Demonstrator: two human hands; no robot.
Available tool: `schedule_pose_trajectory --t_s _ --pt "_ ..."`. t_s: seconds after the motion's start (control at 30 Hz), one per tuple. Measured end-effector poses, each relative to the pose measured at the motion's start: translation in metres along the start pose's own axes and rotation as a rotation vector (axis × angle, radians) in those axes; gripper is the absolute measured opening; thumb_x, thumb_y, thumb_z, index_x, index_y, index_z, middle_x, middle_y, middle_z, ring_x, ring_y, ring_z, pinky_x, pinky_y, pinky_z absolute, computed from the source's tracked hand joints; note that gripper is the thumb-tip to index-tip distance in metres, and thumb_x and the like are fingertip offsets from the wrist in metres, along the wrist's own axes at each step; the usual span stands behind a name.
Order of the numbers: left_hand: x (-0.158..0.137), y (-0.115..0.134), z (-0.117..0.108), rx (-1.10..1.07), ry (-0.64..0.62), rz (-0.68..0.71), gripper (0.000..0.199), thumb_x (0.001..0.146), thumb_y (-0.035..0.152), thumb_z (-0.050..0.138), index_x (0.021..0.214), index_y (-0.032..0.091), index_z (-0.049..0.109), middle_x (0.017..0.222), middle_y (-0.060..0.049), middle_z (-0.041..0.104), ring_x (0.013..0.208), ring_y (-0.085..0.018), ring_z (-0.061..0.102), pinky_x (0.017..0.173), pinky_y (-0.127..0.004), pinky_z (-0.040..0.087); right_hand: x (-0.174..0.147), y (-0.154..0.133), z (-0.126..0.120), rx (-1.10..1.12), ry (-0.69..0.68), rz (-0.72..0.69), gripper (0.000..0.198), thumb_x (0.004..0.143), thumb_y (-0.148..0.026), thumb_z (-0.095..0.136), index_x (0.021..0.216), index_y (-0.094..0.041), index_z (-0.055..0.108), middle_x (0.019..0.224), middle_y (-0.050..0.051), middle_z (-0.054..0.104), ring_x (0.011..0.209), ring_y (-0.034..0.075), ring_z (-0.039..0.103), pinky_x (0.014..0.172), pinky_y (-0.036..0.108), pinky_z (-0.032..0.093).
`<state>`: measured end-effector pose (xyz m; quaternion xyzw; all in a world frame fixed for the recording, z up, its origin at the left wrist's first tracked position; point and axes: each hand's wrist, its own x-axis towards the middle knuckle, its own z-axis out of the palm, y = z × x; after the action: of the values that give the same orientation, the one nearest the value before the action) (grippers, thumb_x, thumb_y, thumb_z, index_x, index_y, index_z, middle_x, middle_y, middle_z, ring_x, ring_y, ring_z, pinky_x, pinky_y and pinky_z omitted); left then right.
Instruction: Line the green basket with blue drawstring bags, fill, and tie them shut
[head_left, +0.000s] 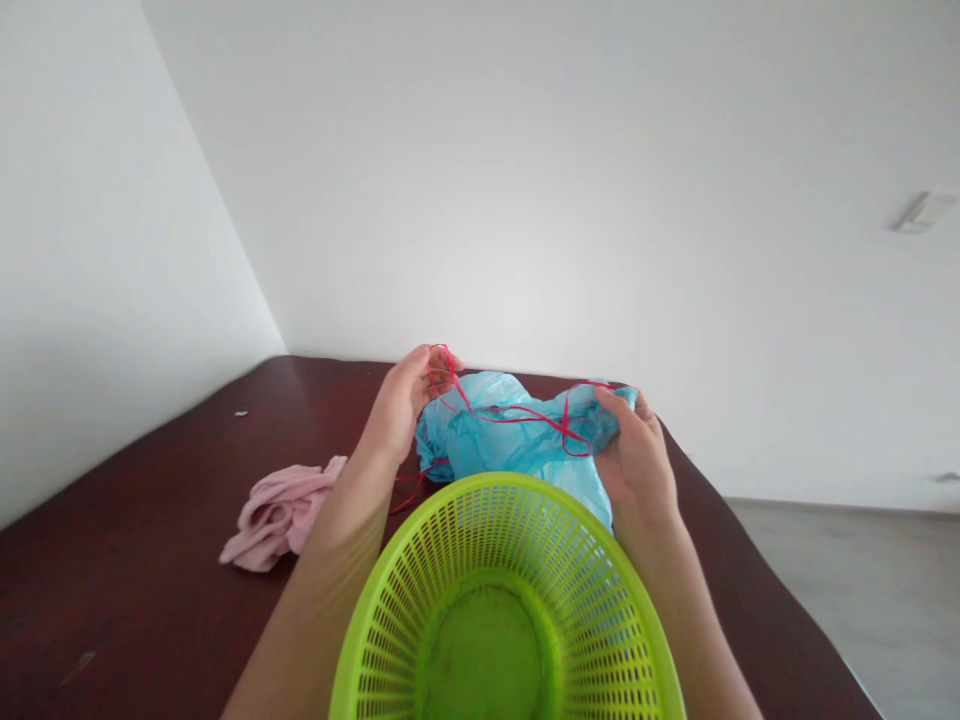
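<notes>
A crumpled, translucent blue plastic bag (487,435) lies beyond the green basket, with thin red string (517,408) running loosely across it. My left hand (405,400) is at the bag's left end, its curled fingers closed around a loop of the string. At the other end, my right hand (637,450) pinches the bag's edge between thumb and fingers, where the string also passes. Between my forearms stands the green slotted plastic basket (491,640), with nothing inside it. Its rim hides the near part of the bag.
A crumpled pink cloth (281,510) lies on the dark red-brown table (150,560), left of my left forearm. A small pale scrap (241,413) is farther back. White walls (525,200) border the table behind and at left. Grey floor (832,560) shows at right.
</notes>
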<state>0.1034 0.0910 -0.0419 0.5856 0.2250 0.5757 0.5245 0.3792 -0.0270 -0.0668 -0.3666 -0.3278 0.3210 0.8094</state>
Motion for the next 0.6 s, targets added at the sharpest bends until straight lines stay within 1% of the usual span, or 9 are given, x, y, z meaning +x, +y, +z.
schedule_pose_trajectory --t_s 0.07,0.13,0.2,0.27,0.3,0.37,0.47,0.53,0.6 --pt "-0.004 -0.002 0.008 0.269 -0.148 0.063 0.052 0.109 0.073 0.07 0.109 0.023 0.084 0.129 -0.013 0.085 0.12 -0.031 0.077 0.109 -0.043 0.062 -0.005 -0.004 0.007 -0.004 -0.034 0.045 0.042 0.083 -0.031 0.1 0.085 -0.029 0.058 0.083 -0.004 0.077 0.071 0.018 0.074 0.067 0.03 0.063" --pt "-0.009 -0.002 0.014 0.431 -0.326 0.097 0.06 0.112 0.079 0.065 0.096 0.024 0.082 0.132 -0.012 0.085 0.13 -0.034 0.076 0.115 -0.046 0.058 -0.01 -0.008 0.014 0.021 -0.068 0.101 0.039 0.082 -0.029 0.099 0.085 -0.028 0.06 0.087 -0.003 0.08 0.073 0.018 0.075 0.068 0.03 0.063" --pt "-0.012 -0.002 0.018 0.467 -0.476 0.09 0.074 0.115 0.083 0.053 0.074 0.024 0.071 0.107 -0.01 0.085 0.118 -0.034 0.079 0.11 -0.046 0.058 -0.013 -0.011 0.019 0.081 -0.063 0.132 0.04 0.08 -0.029 0.101 0.084 -0.028 0.061 0.089 -0.003 0.081 0.076 0.018 0.076 0.07 0.031 0.063" --pt "-0.013 0.0 0.019 0.509 -0.571 0.058 0.078 0.117 0.082 0.049 0.065 0.025 0.064 0.079 -0.006 0.075 0.097 -0.03 0.078 0.097 -0.042 0.059 -0.013 -0.013 0.021 0.129 -0.029 0.119 0.044 0.079 -0.031 0.104 0.078 -0.027 0.06 0.085 -0.003 0.078 0.076 0.018 0.074 0.071 0.031 0.062" --pt "-0.014 0.0 0.018 0.557 -0.591 0.041 0.074 0.116 0.078 0.053 0.067 0.025 0.067 0.073 -0.004 0.072 0.088 -0.027 0.076 0.091 -0.04 0.059 -0.012 -0.012 0.022 0.136 -0.005 0.103 0.045 0.08 -0.033 0.105 0.075 -0.027 0.06 0.084 -0.003 0.077 0.075 0.017 0.073 0.07 0.03 0.062" --pt "-0.014 0.002 0.018 0.678 -0.601 0.019 0.053 0.111 0.067 0.07 0.08 0.025 0.079 0.079 -0.001 0.078 0.085 -0.025 0.075 0.086 -0.037 0.057 -0.01 -0.01 0.021 0.129 0.047 0.081 0.041 0.083 -0.041 0.104 0.077 -0.025 0.067 0.085 -0.001 0.077 0.075 0.016 0.071 0.071 0.029 0.061" --pt "-0.013 0.003 0.019 0.769 -0.555 0.027 0.024 0.104 0.05 0.081 0.1 0.027 0.088 0.104 -0.001 0.089 0.102 -0.026 0.08 0.097 -0.038 0.059 -0.009 -0.006 0.018 0.092 0.07 0.081 0.037 0.089 -0.053 0.099 0.09 -0.023 0.077 0.091 0.001 0.079 0.08 0.018 0.072 0.075 0.031 0.062" --pt "-0.012 0.002 0.02 0.76 -0.466 0.063 0.019 0.105 0.042 0.079 0.113 0.028 0.088 0.119 -0.002 0.091 0.113 -0.027 0.081 0.106 -0.041 0.059 -0.011 -0.004 0.018 0.018 0.061 0.022 0.038 0.092 -0.055 0.096 0.094 -0.025 0.074 0.095 0.001 0.078 0.087 0.02 0.074 0.082 0.034 0.063" --pt "-0.012 0.003 0.02 0.741 -0.372 0.122 0.026 0.106 0.037 0.077 0.129 0.029 0.087 0.133 -0.003 0.089 0.12 -0.027 0.081 0.111 -0.042 0.059 -0.016 -0.006 0.019 -0.14 0.097 -0.154 0.034 0.097 -0.052 0.093 0.108 -0.027 0.073 0.112 0.004 0.079 0.106 0.024 0.077 0.097 0.04 0.065"
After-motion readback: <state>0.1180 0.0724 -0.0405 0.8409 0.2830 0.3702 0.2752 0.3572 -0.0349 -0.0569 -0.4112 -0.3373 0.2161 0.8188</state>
